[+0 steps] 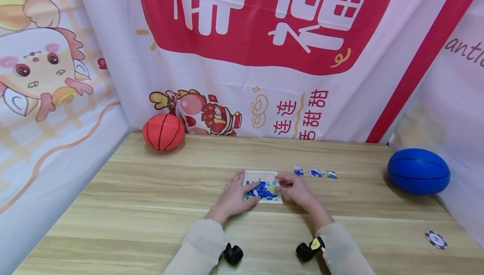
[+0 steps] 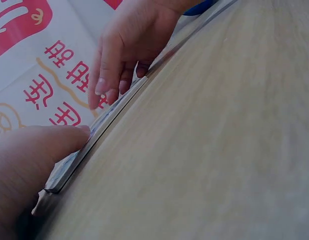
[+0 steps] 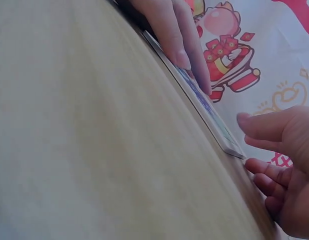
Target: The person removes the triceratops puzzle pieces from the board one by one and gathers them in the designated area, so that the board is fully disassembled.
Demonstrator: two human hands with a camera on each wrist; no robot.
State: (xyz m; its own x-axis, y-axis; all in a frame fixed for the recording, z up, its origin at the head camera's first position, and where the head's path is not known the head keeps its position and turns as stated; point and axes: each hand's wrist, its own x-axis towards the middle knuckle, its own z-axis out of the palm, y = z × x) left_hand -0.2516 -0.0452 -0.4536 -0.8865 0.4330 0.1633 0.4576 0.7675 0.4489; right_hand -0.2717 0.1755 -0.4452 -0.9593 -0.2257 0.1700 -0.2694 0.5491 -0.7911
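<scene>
A small jigsaw puzzle (image 1: 267,194) in a pale tray lies on the wooden table, showing a blue dinosaur-like picture. Along the tray's far side runs a bare beige strip. My left hand (image 1: 235,193) rests over the left edge with fingers straight, index finger and thumb reaching across the picture. At the right edge is my right hand (image 1: 296,189), its thumb and index finger apart and its other fingers loosely bent. In the right wrist view that hand (image 3: 287,170) shows nothing between thumb and fingers. Three loose puzzle pieces (image 1: 315,172) lie in a row beyond it.
A red ball (image 1: 164,132) sits at the table's back left corner, a blue ball (image 1: 418,171) near the right edge. A poker chip (image 1: 436,239) lies at the front right. A printed cloth (image 1: 242,98) hangs behind the table (image 1: 151,208).
</scene>
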